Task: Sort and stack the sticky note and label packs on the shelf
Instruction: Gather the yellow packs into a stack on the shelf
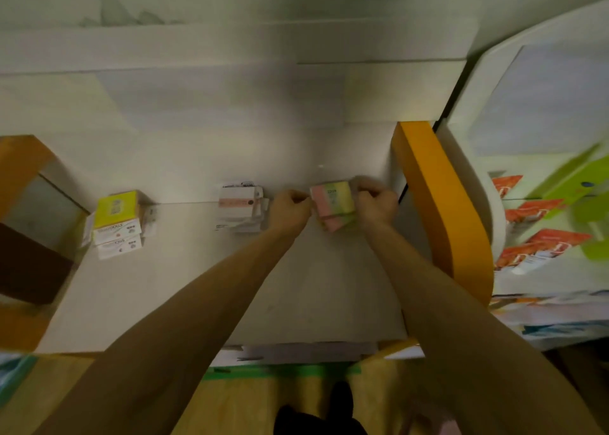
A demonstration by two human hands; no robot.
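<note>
Gripping a pastel pink-and-yellow sticky note pack (333, 200) between left hand (290, 209) and right hand (377, 204), both grips curled around it; lettering too blurred to read.

— What is the person wearing on the arms?
— Nothing that shows: both forearms (204, 309) are bare to the frame's edge, with no sleeve, watch or ring on the hands (290, 209).
— And lower down?
— A dark shoe (341, 398) and dark trousers (306, 423), blurred.
</note>
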